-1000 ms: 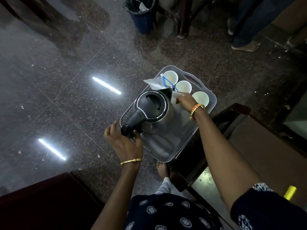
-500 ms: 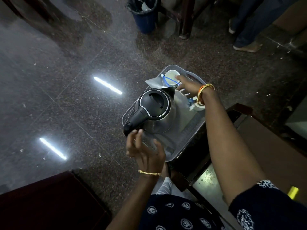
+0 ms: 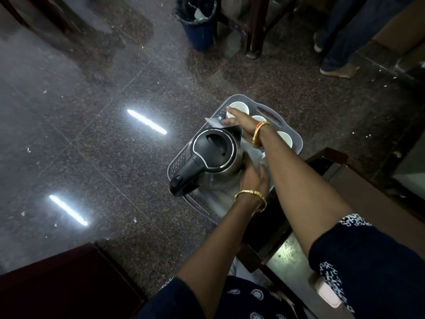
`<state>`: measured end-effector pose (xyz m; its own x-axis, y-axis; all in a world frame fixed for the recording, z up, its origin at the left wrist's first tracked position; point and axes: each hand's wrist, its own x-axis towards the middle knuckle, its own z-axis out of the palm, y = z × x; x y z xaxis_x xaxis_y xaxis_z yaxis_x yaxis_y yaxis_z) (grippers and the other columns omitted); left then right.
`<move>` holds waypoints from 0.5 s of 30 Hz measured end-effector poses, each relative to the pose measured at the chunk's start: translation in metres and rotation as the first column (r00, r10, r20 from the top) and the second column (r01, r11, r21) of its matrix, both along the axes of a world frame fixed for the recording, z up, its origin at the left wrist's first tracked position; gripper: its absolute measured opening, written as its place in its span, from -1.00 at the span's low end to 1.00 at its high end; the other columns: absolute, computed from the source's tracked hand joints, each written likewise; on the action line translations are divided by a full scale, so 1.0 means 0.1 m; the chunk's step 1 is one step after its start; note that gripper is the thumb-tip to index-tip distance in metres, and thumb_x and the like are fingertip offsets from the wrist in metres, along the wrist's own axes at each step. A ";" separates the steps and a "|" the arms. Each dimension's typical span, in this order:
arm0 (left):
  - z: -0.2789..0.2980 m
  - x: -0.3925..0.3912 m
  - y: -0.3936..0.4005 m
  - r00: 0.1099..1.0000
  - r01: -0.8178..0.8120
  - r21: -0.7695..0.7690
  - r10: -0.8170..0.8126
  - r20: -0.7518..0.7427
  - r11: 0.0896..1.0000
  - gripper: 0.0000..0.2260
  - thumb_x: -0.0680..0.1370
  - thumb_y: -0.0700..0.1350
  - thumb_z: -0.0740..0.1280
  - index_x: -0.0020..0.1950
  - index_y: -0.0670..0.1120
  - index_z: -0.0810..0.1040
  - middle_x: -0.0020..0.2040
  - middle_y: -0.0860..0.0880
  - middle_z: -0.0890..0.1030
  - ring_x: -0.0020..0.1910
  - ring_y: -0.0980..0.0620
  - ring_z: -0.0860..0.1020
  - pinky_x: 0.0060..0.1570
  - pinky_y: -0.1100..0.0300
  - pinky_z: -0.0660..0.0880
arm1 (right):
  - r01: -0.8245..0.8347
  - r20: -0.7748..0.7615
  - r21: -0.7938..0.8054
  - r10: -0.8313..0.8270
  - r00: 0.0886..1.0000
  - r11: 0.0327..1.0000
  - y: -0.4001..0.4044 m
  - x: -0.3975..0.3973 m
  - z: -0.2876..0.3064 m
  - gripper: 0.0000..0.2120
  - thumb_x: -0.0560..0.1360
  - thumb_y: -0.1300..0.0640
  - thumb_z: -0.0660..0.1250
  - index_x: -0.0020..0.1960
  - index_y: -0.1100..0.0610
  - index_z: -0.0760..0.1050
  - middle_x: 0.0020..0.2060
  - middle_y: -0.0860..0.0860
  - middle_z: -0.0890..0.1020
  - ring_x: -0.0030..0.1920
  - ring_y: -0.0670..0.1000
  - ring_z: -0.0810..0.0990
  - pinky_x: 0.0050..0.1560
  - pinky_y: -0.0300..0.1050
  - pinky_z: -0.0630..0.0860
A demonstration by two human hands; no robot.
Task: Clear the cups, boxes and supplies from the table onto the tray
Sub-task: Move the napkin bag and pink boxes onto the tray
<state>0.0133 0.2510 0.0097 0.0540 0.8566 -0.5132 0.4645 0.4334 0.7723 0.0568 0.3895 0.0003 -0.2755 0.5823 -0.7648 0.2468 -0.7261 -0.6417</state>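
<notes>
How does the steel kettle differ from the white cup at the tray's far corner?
The steel kettle with black lid is much bigger and taller than the small white cup. The kettle is closed by its lid; the cup is open on top. The kettle is dark and shiny, the cup pale. Both stand upright in the grey plastic tray.

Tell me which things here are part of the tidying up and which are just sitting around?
Part of the job: grey tray, white cups, kettle, left hand, right hand.

Just around: blue bin, dark wooden furniture, someone's feet.
</notes>
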 end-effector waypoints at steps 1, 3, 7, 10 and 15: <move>0.01 0.02 0.06 1.000 0.011 -0.020 -0.011 0.014 1.000 -0.41 0.61 -0.07 0.13 0.53 -0.15 -0.12 0.40 -0.33 0.34 0.31 -0.28 0.41 0.24 0.00 0.41 | 0.015 -0.064 -0.040 -0.017 0.998 0.999 -0.02 0.00 0.01 -0.37 0.56 -0.25 -0.04 0.41 0.18 0.29 0.36 0.12 0.42 0.28 0.05 0.45 0.21 -0.08 0.42; 0.02 0.03 0.14 0.999 0.034 -0.053 -0.032 0.026 0.998 -0.32 0.60 -0.08 0.15 0.51 -0.13 -0.28 0.46 -0.30 0.27 0.35 -0.27 0.38 0.27 -0.05 0.40 | 0.084 -0.145 -0.098 -0.098 0.985 0.992 -0.03 -0.02 0.03 -0.38 0.55 -0.24 0.03 0.46 0.13 0.19 0.38 0.14 0.40 0.23 0.08 0.48 0.03 -0.12 0.47; -0.05 0.06 0.23 0.998 0.047 -0.107 -0.043 0.035 0.993 -0.37 0.61 -0.08 0.11 0.51 -0.13 -0.25 0.49 -0.24 0.23 0.40 -0.22 0.33 0.35 -0.03 0.34 | 0.122 -0.126 -0.133 -0.138 0.982 0.984 0.03 -0.02 0.00 -0.38 0.54 -0.23 0.07 0.44 0.14 0.22 0.35 0.15 0.40 0.06 0.08 0.54 -0.15 -0.21 0.51; -0.05 0.07 0.26 0.999 0.033 -0.113 -0.033 0.005 0.993 -0.41 0.56 0.20 0.03 0.52 -0.03 0.06 0.44 -0.16 0.36 0.35 -0.10 0.40 0.31 0.07 0.37 | 0.135 -0.142 -0.213 -0.168 0.976 0.968 0.04 -0.01 -0.10 -0.42 0.48 -0.31 0.10 0.17 0.18 0.40 0.01 0.12 0.55 -0.13 0.04 0.54 -0.14 -0.10 0.46; -0.05 0.11 0.25 0.994 0.096 -0.123 -0.102 -0.047 0.988 -0.43 0.58 -0.26 0.17 0.52 -0.18 -0.02 0.50 -0.22 0.19 0.45 -0.16 0.26 0.41 0.04 0.25 | 0.153 -0.200 -0.203 -0.194 0.960 0.967 0.02 0.04 -0.19 -0.50 0.47 -0.33 0.07 -0.04 0.11 0.41 -0.10 0.03 0.51 -0.17 -0.03 0.57 -0.04 -0.09 0.43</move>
